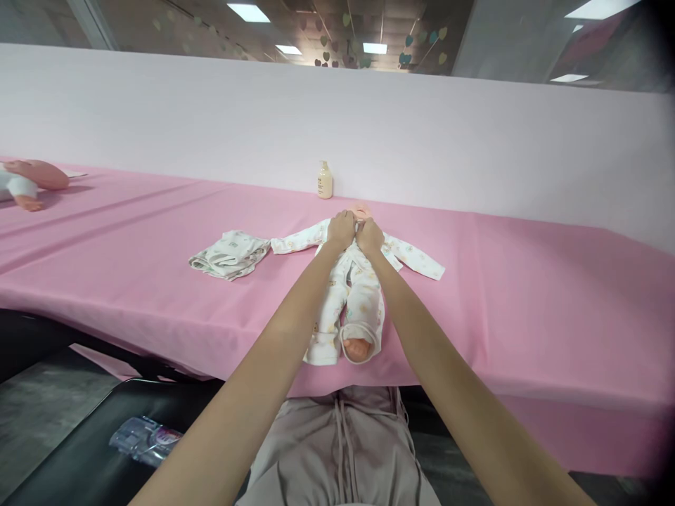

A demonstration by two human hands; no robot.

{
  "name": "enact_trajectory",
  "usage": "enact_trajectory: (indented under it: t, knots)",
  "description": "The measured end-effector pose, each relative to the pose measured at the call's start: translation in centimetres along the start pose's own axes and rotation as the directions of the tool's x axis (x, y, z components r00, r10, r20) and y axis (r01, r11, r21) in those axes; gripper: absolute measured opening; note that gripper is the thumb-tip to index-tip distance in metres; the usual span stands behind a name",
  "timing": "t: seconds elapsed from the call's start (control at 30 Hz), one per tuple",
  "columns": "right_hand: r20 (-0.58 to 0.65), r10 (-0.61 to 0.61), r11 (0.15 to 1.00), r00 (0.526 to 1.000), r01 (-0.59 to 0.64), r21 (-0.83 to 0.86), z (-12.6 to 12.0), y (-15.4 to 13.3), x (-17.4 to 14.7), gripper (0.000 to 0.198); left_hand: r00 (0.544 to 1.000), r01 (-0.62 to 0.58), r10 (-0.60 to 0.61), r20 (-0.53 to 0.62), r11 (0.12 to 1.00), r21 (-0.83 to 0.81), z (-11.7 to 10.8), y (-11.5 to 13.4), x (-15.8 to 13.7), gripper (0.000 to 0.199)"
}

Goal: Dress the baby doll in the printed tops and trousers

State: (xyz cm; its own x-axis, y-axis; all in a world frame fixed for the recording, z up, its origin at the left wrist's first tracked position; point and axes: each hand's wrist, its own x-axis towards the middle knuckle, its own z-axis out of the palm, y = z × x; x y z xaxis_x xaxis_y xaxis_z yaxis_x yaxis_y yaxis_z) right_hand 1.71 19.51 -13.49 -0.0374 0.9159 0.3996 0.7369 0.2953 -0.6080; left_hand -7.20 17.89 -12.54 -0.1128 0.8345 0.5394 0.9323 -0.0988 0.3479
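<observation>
A baby doll (pixel 361 210) lies on its back on the pink table (pixel 527 281), head toward the far wall, dressed in a white printed romper (pixel 363 302). One bare foot (pixel 357 348) sticks out of the right leg. The sleeves spread flat to both sides. My left hand (pixel 341 229) and my right hand (pixel 370 236) are side by side at the doll's neck, both closed on the collar of the romper. They hide most of the doll's face.
A folded white printed garment (pixel 230 254) lies left of the doll. A small lotion bottle (pixel 325 180) stands by the white wall. Another doll (pixel 26 181) lies at the far left. A plastic water bottle (pixel 145 439) rests on a black seat below.
</observation>
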Motion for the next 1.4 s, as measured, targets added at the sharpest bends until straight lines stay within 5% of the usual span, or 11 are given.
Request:
enact_trajectory:
  t: [0.23, 0.37, 0.57, 0.93, 1.4]
  knots:
    - [-0.036, 0.011, 0.968, 0.999, -0.001, 0.249, -0.2, 0.8, -0.6, 0.029, 0.999, -0.022, 0.022, -0.041, 1.0, -0.002, 0.1, 0.2, -1.1, 0.022]
    - [-0.038, -0.028, 0.933, 0.999, 0.04, 0.357, -0.4, 1.0, -1.1, 0.035, 0.995, -0.058, 0.042, -0.094, 0.983, -0.175, 0.1, 0.0, -2.0, 0.027]
    - [-0.136, -0.086, 0.936, 0.987, 0.127, 0.327, -0.1, 1.4, -3.2, 0.035, 0.986, -0.049, -0.015, -0.163, 0.923, -0.383, -0.3, 0.1, -3.4, 0.03]
    - [-0.132, -0.292, 0.941, 0.947, 0.309, 0.135, 0.1, 1.8, -4.1, 0.028, 0.966, 0.033, -0.126, -0.225, 0.926, -0.377, -0.4, -0.1, -5.1, 0.032]
    - [-0.181, -0.261, 0.892, 0.948, 0.308, 0.331, -0.1, 2.0, -4.3, 0.011, 0.974, -0.07, -0.056, -0.218, 0.846, -0.528, -0.2, -1.1, -5.8, 0.034]
